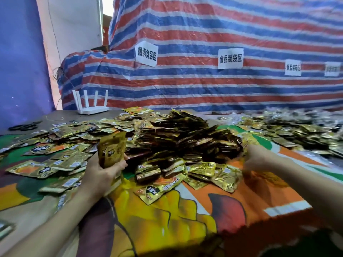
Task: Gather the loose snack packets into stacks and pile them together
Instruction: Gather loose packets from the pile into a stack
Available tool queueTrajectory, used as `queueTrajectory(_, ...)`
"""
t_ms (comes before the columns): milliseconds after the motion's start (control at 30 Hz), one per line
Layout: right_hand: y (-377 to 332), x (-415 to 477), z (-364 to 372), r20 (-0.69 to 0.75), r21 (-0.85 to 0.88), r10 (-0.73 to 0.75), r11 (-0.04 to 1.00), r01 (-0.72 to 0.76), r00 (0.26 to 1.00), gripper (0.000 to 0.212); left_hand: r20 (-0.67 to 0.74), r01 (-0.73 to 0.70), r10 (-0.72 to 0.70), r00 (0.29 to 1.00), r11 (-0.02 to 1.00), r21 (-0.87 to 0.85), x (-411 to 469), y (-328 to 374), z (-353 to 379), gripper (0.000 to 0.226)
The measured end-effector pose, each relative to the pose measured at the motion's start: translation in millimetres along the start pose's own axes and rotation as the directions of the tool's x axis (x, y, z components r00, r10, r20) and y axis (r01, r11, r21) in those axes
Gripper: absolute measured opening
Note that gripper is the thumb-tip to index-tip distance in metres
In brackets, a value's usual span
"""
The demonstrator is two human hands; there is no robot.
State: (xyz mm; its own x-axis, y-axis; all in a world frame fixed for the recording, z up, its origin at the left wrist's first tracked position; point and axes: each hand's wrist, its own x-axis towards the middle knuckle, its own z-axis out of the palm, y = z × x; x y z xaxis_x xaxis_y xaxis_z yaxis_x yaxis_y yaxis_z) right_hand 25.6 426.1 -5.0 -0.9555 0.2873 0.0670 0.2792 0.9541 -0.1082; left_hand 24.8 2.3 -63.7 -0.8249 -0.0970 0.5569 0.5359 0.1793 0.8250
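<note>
Judging by the spread, the work is partly done. A tall heap of glossy gold-and-brown foil snack packets (176, 134) sits mid-surface, but many flat, crinkled loose packets (55, 156) lie scattered left and near it. The left hand (104, 173) has its fingers wrapped round a small upright stack of packets (111, 149). The right hand (258, 158) is at the heap's right edge, its fingers too blurred to tell.

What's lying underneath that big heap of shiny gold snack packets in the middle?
A colourful printed sheet, orange, yellow and green, spreads out from under the heap of gold foil packets. What lies beneath its middle is covered.
</note>
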Motion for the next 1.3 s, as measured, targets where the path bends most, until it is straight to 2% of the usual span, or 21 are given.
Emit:
queueTrajectory(100, 2.0, 0.9, 8.2, -0.007, -0.07, -0.026, 0.997, 0.026, 1.0, 0.004, 0.014, 0.01, -0.009, 1.0, 1.0, -0.019, 1.3, -2.1, -0.6, 0.016)
queueTrajectory(200, -4.8, -2.8, 11.6, -0.037, -0.198, -0.062, 0.979, 0.053, 0.997, 0.021, 0.024, 0.017, -0.017, 1.0, 1.0, -0.02, 2.4, -3.0, -1.0, 0.017)
queueTrajectory(300, -11.2, -6.6, 11.8, -0.036, -0.303, -0.071, 0.951, 0.057, 0.997, 0.01, 0.018, 0.026, -0.025, 1.0, 0.998, -0.061, 2.4, -1.5, -1.0, 0.012)
queueTrajectory(367, -14.9, -9.6, 8.1, -0.114, -0.295, -0.04, 0.956, 0.005, 0.993, 0.013, 0.001, 0.051, -0.051, 0.999, 0.992, -0.114, 3.8, -0.5, -0.5, 0.01)
queueTrajectory(433, -23.0, -11.4, 0.2, -0.299, -0.193, -0.054, 0.981, -0.005, 0.953, 0.019, -0.012, 0.098, -0.102, 0.995, 0.978, -0.186, 5.6, 0.6, -0.7, 0.012)
queueTrajectory(500, -43.6, -14.7, -8.5, -0.425, -0.011, -0.101, 0.994, 0.107, 0.899, 0.019, -0.012, 0.127, -0.133, 0.991, 0.967, -0.223, 7.3, 1.7, -1.9, 0.015)
queueTrajectory(567, -78.1, -21.5, -14.3, -0.432, 0.159, -0.202, 0.942, 0.294, 0.879, 0.017, -0.002, 0.153, -0.159, 0.987, 0.956, -0.249, 7.9, 2.7, -3.5, 0.016)
queueTrajectory(633, -119.0, -33.3, -13.9, -0.399, 0.3, -0.322, 0.839, 0.454, 0.859, 0.012, 0.01, 0.193, -0.2, 0.98, 0.934, -0.3, 8.4, 3.1, -5.6, 0.019)
queueTrajectory(767, -199.7, -58.4, 0.8, -0.342, 0.514, -0.486, 0.62, 0.593, 0.804, 0.011, 0.071, 0.268, -0.261, 0.963, 0.89, -0.369, 8.5, 7.6, -9.1, 0.018)
queueTrajectory(833, -236.2, -64.6, 8.6, -0.332, 0.594, -0.537, 0.519, 0.614, 0.775, 0.011, 0.086, 0.33, -0.323, 0.943, 0.856, -0.397, 7.5, 11.2, -11.3, 0.02)
queueTrajectory(933, -279.6, -65.7, 11.3, -0.357, 0.67, -0.551, 0.412, 0.618, 0.754, 0.013, 0.101, 0.441, -0.448, 0.888, 0.771, -0.459, 5.6, 17.3, -16.8, 0.039)
queueTrajectory(1033, -300.1, -61.0, 15.5, -0.404, 0.779, -0.485, 0.263, 0.569, 0.776, 0.016, 0.183, 0.51, -0.498, 0.848, 0.671, -0.538, 5.8, 23.3, -22.8, 0.048)
queueTrajectory(1100, -299.7, -53.9, 26.1, -0.415, 0.841, -0.426, 0.157, 0.517, 0.804, 0.015, 0.217, 0.521, -0.494, 0.842, 0.641, -0.564, 8.4, 23.5, -26.8, 0.039)
queueTrajectory(1167, -292.6, -45.1, 38.7, -0.414, 0.845, -0.38, 0.178, 0.505, 0.827, 0.014, 0.242, 0.516, -0.473, 0.847, 0.622, -0.59, 11.8, 23.9, -31.2, 0.025)
queueTrajectory(1233, -285.3, -37.2, 44.4, -0.399, 0.841, -0.39, 0.203, 0.501, 0.83, 0.014, 0.263, 0.514, -0.453, 0.852, 0.623, -0.589, 15.9, 24.5, -34.6, 0.023)
queueTrajectory(1300, -280.3, -35.6, 46.5, -0.379, 0.856, -0.421, 0.178, 0.485, 0.824, 0.016, 0.273, 0.515, -0.443, 0.854, 0.646, -0.563, 16.1, 22.9, -35.0, 0.024)
